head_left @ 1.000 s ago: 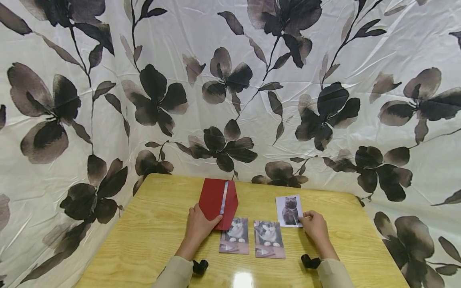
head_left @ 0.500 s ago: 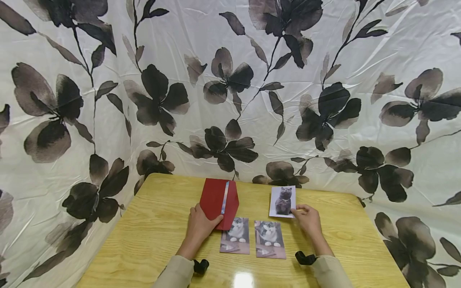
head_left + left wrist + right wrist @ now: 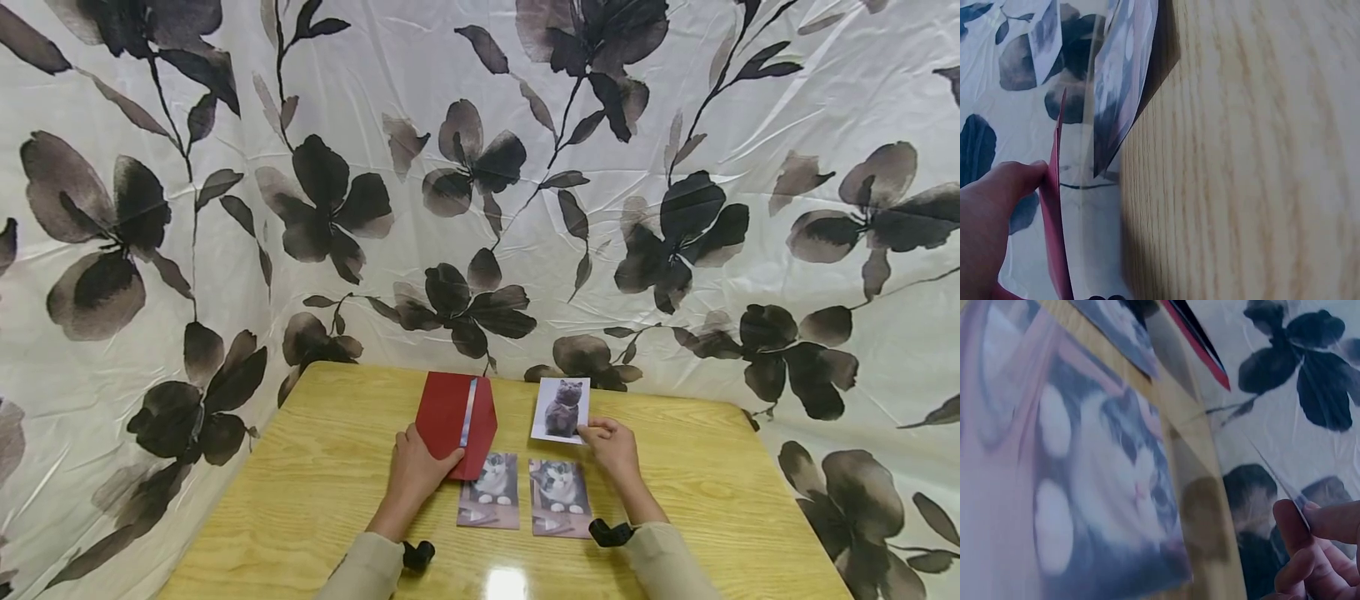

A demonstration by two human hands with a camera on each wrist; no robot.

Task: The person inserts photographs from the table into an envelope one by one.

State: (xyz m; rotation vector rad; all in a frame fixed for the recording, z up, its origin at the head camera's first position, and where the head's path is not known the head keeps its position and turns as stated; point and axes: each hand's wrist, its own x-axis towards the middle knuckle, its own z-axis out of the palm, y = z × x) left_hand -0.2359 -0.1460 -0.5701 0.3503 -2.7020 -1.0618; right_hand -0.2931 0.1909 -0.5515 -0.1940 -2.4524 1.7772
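Note:
My left hand (image 3: 417, 468) grips the lower left part of a red envelope (image 3: 442, 410), thumb on its front. A pale strip shows along the envelope's opening, with the pointed flap to its right. In the left wrist view the envelope (image 3: 1054, 219) appears edge-on, held off the table. My right hand (image 3: 611, 446) pinches the lower right corner of a photo of a grey cat (image 3: 562, 407), raised above the table. From the right wrist this photo shows as a thin edge between thumb and fingers (image 3: 1292, 528).
Two photos of a white-and-grey cat lie on the wooden table (image 3: 315, 467): the left photo (image 3: 489, 500), its top overlapped by the envelope, and the right photo (image 3: 561, 500). A floral cloth (image 3: 570, 275) hangs behind the table's far edge.
My right hand has carried the grey cat photo left and farther back, closer to the envelope. The left hand and envelope have stayed in place.

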